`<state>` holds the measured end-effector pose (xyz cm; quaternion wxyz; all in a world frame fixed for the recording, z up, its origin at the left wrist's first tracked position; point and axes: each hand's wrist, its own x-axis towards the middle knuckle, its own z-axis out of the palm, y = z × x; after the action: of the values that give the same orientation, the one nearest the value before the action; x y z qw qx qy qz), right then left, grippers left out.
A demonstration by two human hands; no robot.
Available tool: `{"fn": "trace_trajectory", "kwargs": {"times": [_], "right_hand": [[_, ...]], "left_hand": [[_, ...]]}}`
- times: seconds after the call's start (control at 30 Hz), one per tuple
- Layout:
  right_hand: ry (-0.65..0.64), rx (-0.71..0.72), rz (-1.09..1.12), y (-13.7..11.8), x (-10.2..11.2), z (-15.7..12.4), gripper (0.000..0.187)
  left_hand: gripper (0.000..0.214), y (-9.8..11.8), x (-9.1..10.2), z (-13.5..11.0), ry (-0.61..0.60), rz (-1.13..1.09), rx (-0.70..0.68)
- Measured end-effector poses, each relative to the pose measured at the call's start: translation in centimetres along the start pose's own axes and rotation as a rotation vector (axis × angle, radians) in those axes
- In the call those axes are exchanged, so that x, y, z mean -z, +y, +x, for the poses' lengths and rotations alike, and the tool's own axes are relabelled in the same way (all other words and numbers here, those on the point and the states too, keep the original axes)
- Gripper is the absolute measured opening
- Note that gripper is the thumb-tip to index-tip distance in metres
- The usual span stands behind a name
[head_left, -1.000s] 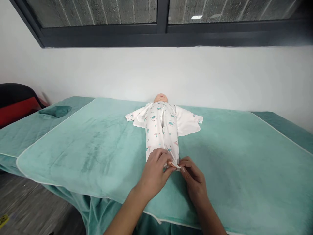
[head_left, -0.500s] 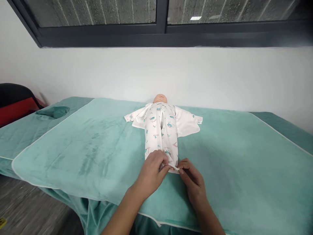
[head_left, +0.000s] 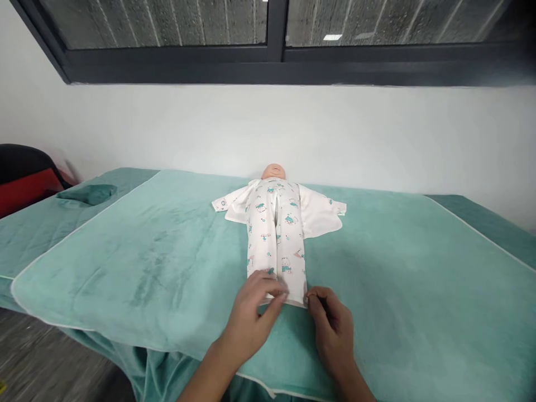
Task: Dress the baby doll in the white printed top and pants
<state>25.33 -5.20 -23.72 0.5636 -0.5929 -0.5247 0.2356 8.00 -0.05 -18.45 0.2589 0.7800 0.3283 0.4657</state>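
Observation:
A baby doll (head_left: 273, 171) lies on its back on a teal towel (head_left: 159, 262), head toward the wall. It wears a white printed sleepsuit (head_left: 275, 234) whose legs stretch toward me. My left hand (head_left: 255, 312) rests on the near end of the left trouser leg, fingers curled and pinching the hem. My right hand (head_left: 330, 324) pinches the bottom corner of the right trouser leg, fingers closed. The suit's sleeves lie spread out to both sides.
The towel covers a teal-sheeted bed (head_left: 481, 223) against a white wall under a dark-framed window (head_left: 276, 39). A folded teal cloth (head_left: 87, 194) lies at the far left. A black and red chair (head_left: 25, 178) stands beyond the bed's left end.
Both hands have drawn the trouser hems toward me, so the suit's legs now lie longer and flatter. The view has tilted slightly.

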Motion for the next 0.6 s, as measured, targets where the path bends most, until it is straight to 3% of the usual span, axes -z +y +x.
{"fn": "trace_trajectory", "kwargs": {"times": [0.13,0.23,0.33,0.4,0.5,0.6], "right_hand": [[0.002,-0.042,-0.095,-0.2,0.4,2.5,0.022],[-0.087,0.125,-0.293,0.1,0.5,7.4,0.013],[-0.146,0.379,-0.554,1.5,-0.2,12.9,0.021],[-0.2,0.462,-0.631,2.5,-0.9,15.4,0.024],[-0.236,0.462,-0.655,3.4,-1.5,16.8,0.023],[-0.181,0.383,-0.687,3.5,-1.1,16.4,0.02]], "left_hand": [[0.014,-3.3,1.4,1.5,0.098,-0.06,0.293],[0.014,-6.6,2.1,3.6,0.08,0.067,0.38],[0.013,-9.6,2.1,6.2,0.072,0.39,0.264],[0.022,-11.1,1.8,7.8,0.034,0.607,0.162],[0.031,-12.6,1.3,9.6,-0.044,0.8,0.081],[0.033,-13.3,1.1,10.7,-0.104,0.891,0.041]]}}
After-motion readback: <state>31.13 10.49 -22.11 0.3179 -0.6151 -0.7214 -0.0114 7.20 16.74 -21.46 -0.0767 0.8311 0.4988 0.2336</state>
